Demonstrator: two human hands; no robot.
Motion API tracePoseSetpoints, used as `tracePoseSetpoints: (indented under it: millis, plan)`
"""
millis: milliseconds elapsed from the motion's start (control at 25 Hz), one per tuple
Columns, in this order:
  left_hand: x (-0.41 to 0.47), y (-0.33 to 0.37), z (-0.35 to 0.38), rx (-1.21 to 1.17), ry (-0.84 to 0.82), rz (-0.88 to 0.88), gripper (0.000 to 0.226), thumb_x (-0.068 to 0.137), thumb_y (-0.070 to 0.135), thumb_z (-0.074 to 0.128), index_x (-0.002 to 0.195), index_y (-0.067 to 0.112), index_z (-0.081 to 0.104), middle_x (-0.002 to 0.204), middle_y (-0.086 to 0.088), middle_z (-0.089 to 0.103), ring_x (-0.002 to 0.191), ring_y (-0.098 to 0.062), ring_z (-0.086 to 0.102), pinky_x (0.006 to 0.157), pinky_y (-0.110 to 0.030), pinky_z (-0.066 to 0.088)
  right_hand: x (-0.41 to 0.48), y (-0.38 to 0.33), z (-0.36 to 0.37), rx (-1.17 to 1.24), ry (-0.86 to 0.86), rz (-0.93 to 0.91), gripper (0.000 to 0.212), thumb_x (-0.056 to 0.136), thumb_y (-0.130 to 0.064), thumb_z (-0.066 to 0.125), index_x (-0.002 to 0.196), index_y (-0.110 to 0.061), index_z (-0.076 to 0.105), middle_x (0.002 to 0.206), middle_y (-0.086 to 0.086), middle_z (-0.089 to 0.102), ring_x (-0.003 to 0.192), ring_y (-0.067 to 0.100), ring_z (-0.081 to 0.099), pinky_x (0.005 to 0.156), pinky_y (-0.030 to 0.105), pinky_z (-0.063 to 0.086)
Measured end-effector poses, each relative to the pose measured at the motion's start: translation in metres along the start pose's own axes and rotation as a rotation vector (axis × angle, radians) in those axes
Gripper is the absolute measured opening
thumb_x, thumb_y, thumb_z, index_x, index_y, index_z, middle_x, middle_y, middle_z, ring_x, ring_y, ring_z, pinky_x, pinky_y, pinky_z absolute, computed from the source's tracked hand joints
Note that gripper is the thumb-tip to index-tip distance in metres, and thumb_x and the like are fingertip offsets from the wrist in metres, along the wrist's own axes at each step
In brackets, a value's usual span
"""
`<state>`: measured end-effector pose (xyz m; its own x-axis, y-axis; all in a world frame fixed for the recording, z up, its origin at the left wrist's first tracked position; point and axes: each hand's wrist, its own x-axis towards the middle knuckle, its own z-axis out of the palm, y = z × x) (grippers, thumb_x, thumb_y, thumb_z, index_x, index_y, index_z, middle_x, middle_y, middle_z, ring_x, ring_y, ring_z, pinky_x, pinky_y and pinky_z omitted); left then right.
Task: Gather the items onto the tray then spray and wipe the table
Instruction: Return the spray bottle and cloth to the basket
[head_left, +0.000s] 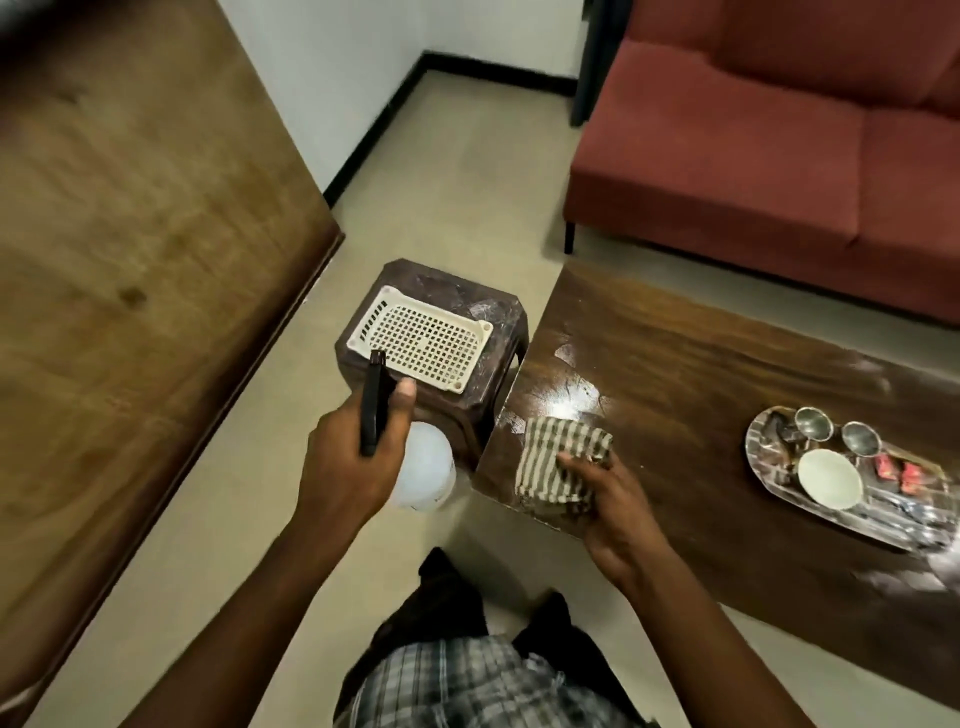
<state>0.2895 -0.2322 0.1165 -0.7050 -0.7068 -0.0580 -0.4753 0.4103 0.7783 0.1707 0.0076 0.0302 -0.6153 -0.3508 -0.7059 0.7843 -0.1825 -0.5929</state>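
My left hand (353, 457) grips a spray bottle (423, 467) with a white body and black trigger head, held over the floor left of the dark wooden table (701, 415). My right hand (605, 499) presses a striped cloth (558, 457) onto the table's near left corner. A wet shiny patch lies just beyond the cloth. At the right of the table a steel tray (763, 452) carries two steel cups (813, 422), a white bowl (829, 478), red packets (898, 470) and some cutlery.
A dark brown plastic stool (467, 306) stands left of the table with a cream perforated basket (421, 338) on top. A red sofa (753, 156) sits behind the table. A large wooden panel (130, 260) fills the left side. My legs are below.
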Motion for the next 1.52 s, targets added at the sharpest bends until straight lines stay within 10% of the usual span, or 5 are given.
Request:
tracePoseSetpoints:
  millis: [160,640,920,1160,1520]
  plan:
    - [0.015,-0.01,-0.052,-0.031,0.056,-0.011,0.053,0.101,0.071,0.055,0.092,0.022,0.073,0.072,0.001,0.076,0.052,-0.014,0.074,0.057,-0.047,0.065,-0.011,-0.008,0.054,0.05,-0.075,-0.004,0.032,0.097,-0.005,0.069,0.127,-0.012,0.068,0.113,0.018,0.081,0.085,0.03,0.082,0.062,0.044,0.066]
    - [0.161,-0.085,-0.118,-0.101,-0.021,0.122,0.048,0.102,0.063,0.063,0.092,0.018,0.075,0.071,-0.001,0.074,0.061,-0.017,0.075,0.049,-0.036,0.062,0.062,0.013,0.216,0.174,0.047,-0.046,0.024,0.1,0.003,0.062,0.12,-0.009,0.071,0.116,0.016,0.08,0.087,0.023,0.082,0.061,0.03,0.064]
    - [0.264,-0.11,-0.055,-0.049,-0.202,0.157,0.035,0.1,0.064,0.066,0.089,0.032,0.072,0.075,0.018,0.073,0.069,-0.011,0.076,0.063,-0.047,0.065,0.155,0.005,0.236,0.176,0.214,0.035,0.036,0.098,0.008,0.048,0.126,-0.008,0.064,0.126,0.018,0.074,0.09,0.026,0.079,0.057,0.032,0.064]
    - [0.334,-0.155,0.018,0.016,-0.267,0.118,0.046,0.101,0.067,0.063,0.102,0.022,0.073,0.085,0.004,0.077,0.076,-0.016,0.078,0.07,-0.049,0.066,0.272,0.013,0.248,0.038,0.28,0.114,0.04,0.097,0.01,0.047,0.131,-0.005,0.061,0.138,0.022,0.069,0.127,0.042,0.066,0.103,0.065,0.056]
    - [0.367,-0.198,0.084,0.05,-0.38,0.056,0.038,0.103,0.057,0.064,0.1,0.02,0.073,0.084,-0.002,0.077,0.08,-0.024,0.076,0.08,-0.051,0.063,0.38,0.058,0.236,-0.111,0.443,0.266,0.037,0.098,0.005,0.049,0.128,-0.012,0.064,0.118,0.012,0.076,0.101,0.031,0.075,0.081,0.048,0.067]
